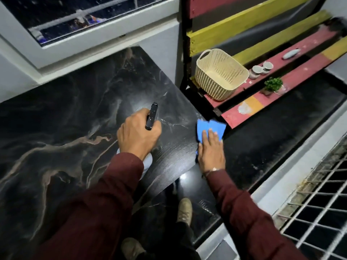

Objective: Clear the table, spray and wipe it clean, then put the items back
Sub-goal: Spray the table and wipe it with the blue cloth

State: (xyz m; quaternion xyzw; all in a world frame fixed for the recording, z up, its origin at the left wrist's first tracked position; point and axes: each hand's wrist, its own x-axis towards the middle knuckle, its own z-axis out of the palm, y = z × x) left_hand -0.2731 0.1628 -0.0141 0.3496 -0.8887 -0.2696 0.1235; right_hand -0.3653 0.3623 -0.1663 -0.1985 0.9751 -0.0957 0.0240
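Maroon sleeves filled the near part of the view, both arms reaching out over the dark marble-patterned table. Left hand was clenched around a white spray bottle with a black trigger head, its nozzle aimed toward the far middle of the table, where a pale sheen looked like mist or glare. Right hand lay flat with straight fingers pressing a folded blue cloth onto the table's right edge. The cleared items sat well apart on the red and yellow slatted bench to the far right: a cream perforated plastic basket, two small pale jars and a little green potted plant. Judging by this, the wiping step was in hand; it would go best with the cloth kept flat under even pressure, drawn in overlapping passes from the right edge leftward through the sprayed patch, the bottle held upright and clear of the cloth's path.
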